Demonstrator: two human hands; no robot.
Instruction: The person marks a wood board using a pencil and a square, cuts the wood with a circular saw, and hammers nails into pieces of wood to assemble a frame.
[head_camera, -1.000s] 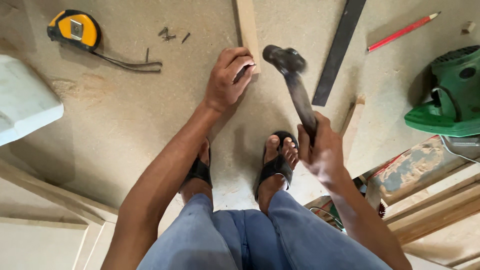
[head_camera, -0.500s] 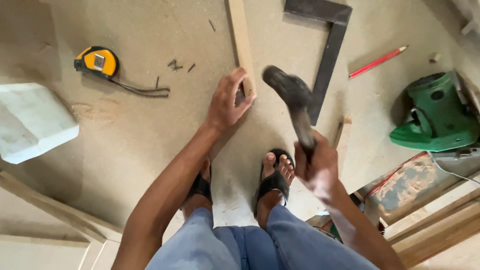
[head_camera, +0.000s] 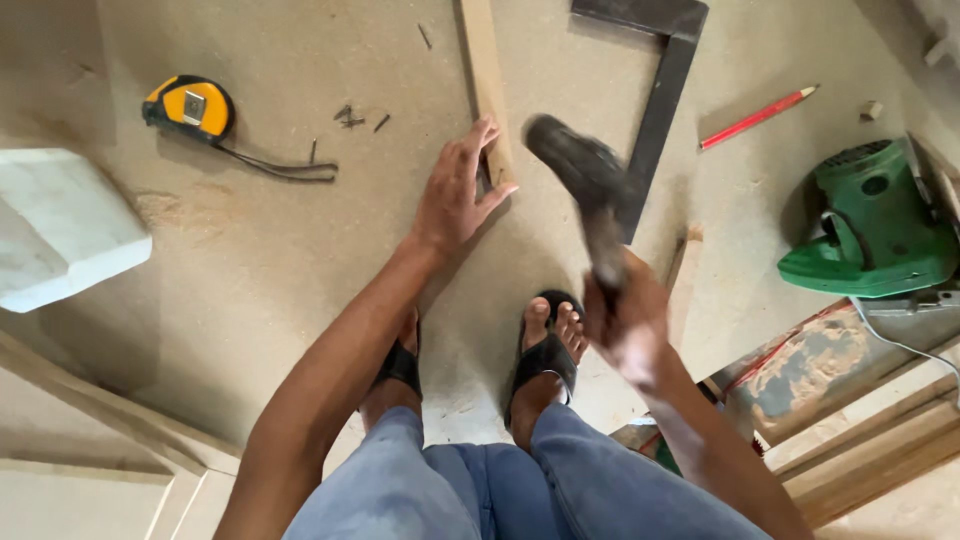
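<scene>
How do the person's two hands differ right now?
The left hand rests flat with fingers spread on the wooden strip; the right hand is a closed fist around the hammer handle. The left looks sharp, the right blurred. The left lies low on the board, the right raised. Both are bare.

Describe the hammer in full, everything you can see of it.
The hammer has a dark, blunt metal head and a dark straight handle, both smeared by motion blur, so finer detail cannot be told. The right hand grips the handle's lower end; the head is raised above the floor, tilted up and to the left, near the end of the wood strip that the left hand steadies. In the picture it overlaps the black framing square.
</scene>
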